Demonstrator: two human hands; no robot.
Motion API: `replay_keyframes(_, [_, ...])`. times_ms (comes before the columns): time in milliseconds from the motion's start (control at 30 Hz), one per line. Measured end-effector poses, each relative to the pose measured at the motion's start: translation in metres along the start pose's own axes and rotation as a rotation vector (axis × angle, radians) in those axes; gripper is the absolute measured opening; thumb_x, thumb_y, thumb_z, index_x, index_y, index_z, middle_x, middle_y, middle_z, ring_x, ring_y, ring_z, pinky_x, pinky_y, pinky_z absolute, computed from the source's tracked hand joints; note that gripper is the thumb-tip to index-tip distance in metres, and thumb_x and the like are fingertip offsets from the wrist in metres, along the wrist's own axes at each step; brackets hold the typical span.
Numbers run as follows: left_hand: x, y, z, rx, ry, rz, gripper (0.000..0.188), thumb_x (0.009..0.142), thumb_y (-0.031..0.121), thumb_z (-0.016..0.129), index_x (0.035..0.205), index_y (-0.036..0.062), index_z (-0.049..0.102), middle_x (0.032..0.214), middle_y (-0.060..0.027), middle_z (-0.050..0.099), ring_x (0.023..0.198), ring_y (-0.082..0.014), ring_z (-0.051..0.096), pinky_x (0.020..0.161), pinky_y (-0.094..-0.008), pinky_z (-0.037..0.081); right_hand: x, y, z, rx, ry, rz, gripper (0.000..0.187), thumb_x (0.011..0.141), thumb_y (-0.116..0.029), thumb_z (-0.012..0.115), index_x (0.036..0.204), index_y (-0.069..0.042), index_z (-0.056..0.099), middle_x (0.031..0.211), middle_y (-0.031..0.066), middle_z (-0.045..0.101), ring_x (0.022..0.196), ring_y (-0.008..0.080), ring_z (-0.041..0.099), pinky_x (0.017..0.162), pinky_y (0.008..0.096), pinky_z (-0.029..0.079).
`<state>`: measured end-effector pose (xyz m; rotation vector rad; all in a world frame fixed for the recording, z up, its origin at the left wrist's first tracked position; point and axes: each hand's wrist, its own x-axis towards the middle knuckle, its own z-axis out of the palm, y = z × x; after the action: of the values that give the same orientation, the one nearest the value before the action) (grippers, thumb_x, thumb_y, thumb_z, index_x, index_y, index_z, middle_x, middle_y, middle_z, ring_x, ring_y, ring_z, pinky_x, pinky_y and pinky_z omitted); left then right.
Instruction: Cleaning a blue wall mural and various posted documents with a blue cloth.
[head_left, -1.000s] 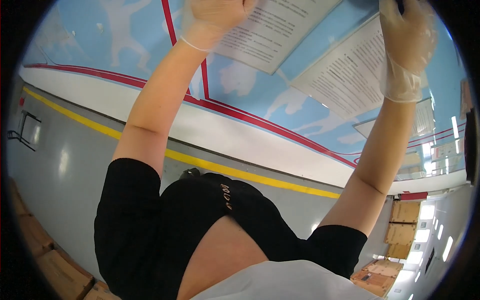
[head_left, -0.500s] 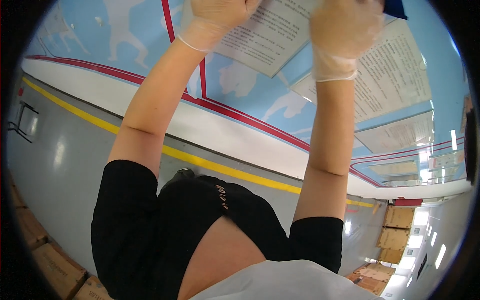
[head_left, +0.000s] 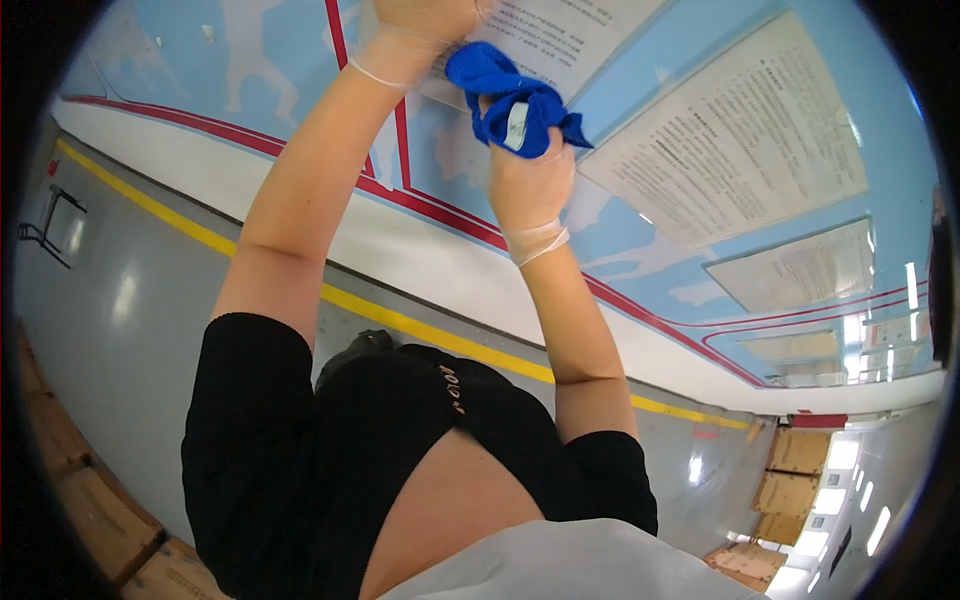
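My right hand [head_left: 530,190], in a thin clear glove, grips a bunched blue cloth [head_left: 500,95] with a small white label on it. The cloth lies against or just in front of a printed sheet [head_left: 570,40] on the wall, near the sheet's lower edge; whether it touches cannot be told. To the left, my left hand [head_left: 425,25], gloved the same way, is raised by that sheet's left side. The upper edge of the picture cuts off its fingers, so what they do is hidden.
The light-blue wall [head_left: 690,290] carries white figures, red stripes and more sheets, among them a large printed sheet [head_left: 740,140] on the right. Below runs a grey floor [head_left: 130,290] with a yellow line [head_left: 450,345]. Cardboard boxes [head_left: 100,520] stand at lower left, wooden-coloured boxes [head_left: 790,490] at far right.
My right hand has swung left and lower with the blue cloth, which now shows fully. The large right-hand sheet is uncovered. My left hand has shifted slightly left and up.
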<state>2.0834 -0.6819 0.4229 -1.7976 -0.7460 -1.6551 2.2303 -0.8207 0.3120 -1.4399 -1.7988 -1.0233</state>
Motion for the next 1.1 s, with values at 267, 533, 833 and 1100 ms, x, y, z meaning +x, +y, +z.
replay_keyframes(267, [0.000, -0.001, -0.005, -0.003, -0.043, 0.014, 0.071, 0.091, 0.030, 0.058, 0.154, 0.0056, 0.037, 0.160, -0.0172, 0.032, 0.148, -0.0395, 0.027, 0.120, -0.0529, 0.021, -0.048, 0.005, 0.008, 0.127, -0.259, -0.051, 0.033, 0.070, -0.005, 0.064, 0.098, -0.017, 0.075, 0.108, 0.0115, 0.061, 0.089, 0.0320, 0.059, 0.072, 0.0444, 0.048])
replay_keyframes(533, [-0.034, -0.013, -0.006, -0.129, -0.193, 0.023, 0.066, 0.094, 0.027, 0.055, 0.153, 0.0055, 0.038, 0.159, -0.0174, 0.034, 0.147, -0.0392, 0.029, 0.120, -0.0527, 0.022, 0.059, 0.017, -0.077, 0.335, 0.286, -0.083, 0.065, 0.059, 0.015, 0.054, 0.113, -0.013, 0.078, 0.111, 0.0169, 0.068, 0.108, 0.0347, 0.058, 0.099, 0.0425, 0.044])
replay_keyframes(833, [-0.106, -0.053, -0.027, -0.280, -0.281, 0.208, 0.061, 0.089, 0.027, 0.064, 0.147, 0.0138, 0.049, 0.154, -0.0052, 0.043, 0.138, -0.0260, 0.043, 0.110, -0.0431, 0.039, 0.241, -0.020, -0.059, -0.230, 0.520, -0.044, 0.050, 0.085, -0.004, 0.059, 0.132, -0.018, 0.067, 0.136, 0.0287, 0.052, 0.120, 0.0449, 0.052, 0.101, 0.0481, 0.042])
replay_keyframes(1100, [-0.166, -0.103, -0.058, -0.464, -0.457, 0.223, 0.055, 0.089, 0.015, 0.062, 0.143, 0.0120, 0.053, 0.152, -0.0049, 0.046, 0.142, -0.0259, 0.041, 0.115, -0.0433, 0.036, 0.139, -0.074, 0.026, -0.234, 0.348, 0.063, 0.056, 0.075, -0.001, 0.064, 0.128, -0.017, 0.070, 0.118, 0.0189, 0.068, 0.109, 0.0404, 0.063, 0.094, 0.0435, 0.049])
